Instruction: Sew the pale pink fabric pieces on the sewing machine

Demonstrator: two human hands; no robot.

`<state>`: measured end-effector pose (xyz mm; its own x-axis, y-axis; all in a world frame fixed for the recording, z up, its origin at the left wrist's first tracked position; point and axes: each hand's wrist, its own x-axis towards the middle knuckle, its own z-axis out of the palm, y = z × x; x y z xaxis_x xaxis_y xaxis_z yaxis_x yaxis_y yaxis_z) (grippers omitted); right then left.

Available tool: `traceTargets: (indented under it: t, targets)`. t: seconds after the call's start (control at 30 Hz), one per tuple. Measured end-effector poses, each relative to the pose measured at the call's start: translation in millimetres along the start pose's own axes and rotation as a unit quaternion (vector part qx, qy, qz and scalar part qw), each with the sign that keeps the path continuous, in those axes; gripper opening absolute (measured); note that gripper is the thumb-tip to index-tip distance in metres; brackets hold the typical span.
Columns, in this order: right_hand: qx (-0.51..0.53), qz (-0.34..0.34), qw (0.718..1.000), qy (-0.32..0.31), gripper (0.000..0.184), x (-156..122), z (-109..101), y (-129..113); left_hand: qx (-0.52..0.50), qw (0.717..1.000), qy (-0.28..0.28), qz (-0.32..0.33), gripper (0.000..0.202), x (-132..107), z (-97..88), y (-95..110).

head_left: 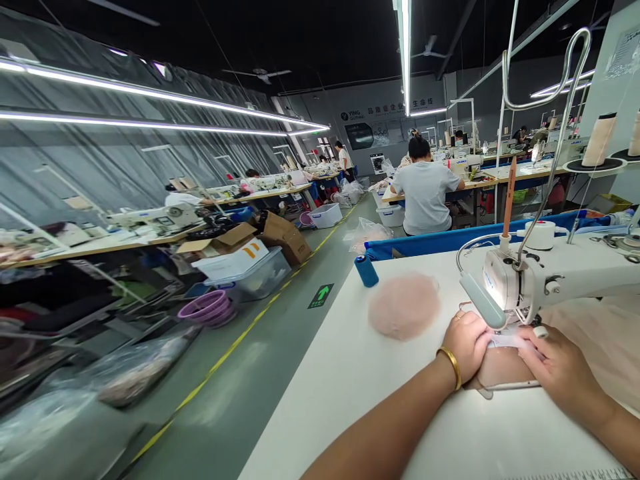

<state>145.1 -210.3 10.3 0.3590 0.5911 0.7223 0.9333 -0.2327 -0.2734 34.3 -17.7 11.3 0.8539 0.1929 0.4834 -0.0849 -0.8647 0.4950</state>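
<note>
the white worktop offers sliding room toward its left edge, while the sewing machine limits movement on the right. at its needle end lies the beige piece, which looks light, soft and likely slippery, best steadied flat by its margins. the left hand curls over its left side, grip unclear; the right hand, nearly closed, pinches the pale strip.

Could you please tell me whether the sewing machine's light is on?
On: a bright glow falls on the pale strip between the left hand and right hand.
</note>
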Motion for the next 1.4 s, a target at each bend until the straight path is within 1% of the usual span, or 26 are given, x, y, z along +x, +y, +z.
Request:
traceTargets:
  t: [0.2,0.4,0.63,0.77,0.87,0.93,1.0,1.1,1.17,1.23,1.3,1.4]
  targets:
    - [0.01,0.0,1.0,-0.01,0.04,0,-1,-2,-0.002,1.0,-0.005,-0.001,0.017,0,-1.2,0]
    - [0.017,0.01,0.999,-0.029,0.036,0,-4,-2,0.001,1.0,-0.013,0.0,0.014,0,-1.5,0]
    - [0.039,0.008,0.998,-0.048,0.034,1,-2,0,0.019,0.999,-0.028,0.002,0.017,0,0.4,-3]
    - [0.024,0.011,0.998,-0.057,0.031,4,0,-1,0.013,0.999,-0.033,0.029,0.023,0,-2.6,-1]
    - [-0.012,0.004,0.997,-0.077,0.026,5,2,-2,-0.004,0.997,-0.04,0.066,0.026,2,-7.4,1]
    - [-0.039,-0.005,0.995,-0.096,0.021,6,3,-1,0.023,0.994,-0.049,0.093,0.022,5,-9.9,0]
    - [-0.06,-0.018,0.991,-0.117,0.015,7,2,-1,0.058,0.988,-0.044,0.135,0.02,9,-11.5,-1]
    - [-0.078,-0.034,0.986,-0.143,0.014,2,-8,-7,0.081,0.978,-0.034,0.191,0.021,11,-13.6,-2]
    - [-0.079,-0.044,0.984,-0.156,0.013,-7,-19,-14,0.086,0.973,-0.038,0.211,0.021,11,-14.1,-1]
    - [-0.073,-0.053,0.982,-0.168,0.016,-20,-33,-19,0.088,0.971,-0.046,0.218,0.021,9,-12.8,-2]
    - [-0.066,-0.057,0.98,-0.178,0.014,-34,-47,-21,0.088,0.972,-0.046,0.213,0.021,7,-9.8,-5]
    - [-0.076,-0.026,0.981,-0.175,0.006,-54,-66,-15,0.082,0.976,-0.051,0.198,0.022,5,-5.2,-10]
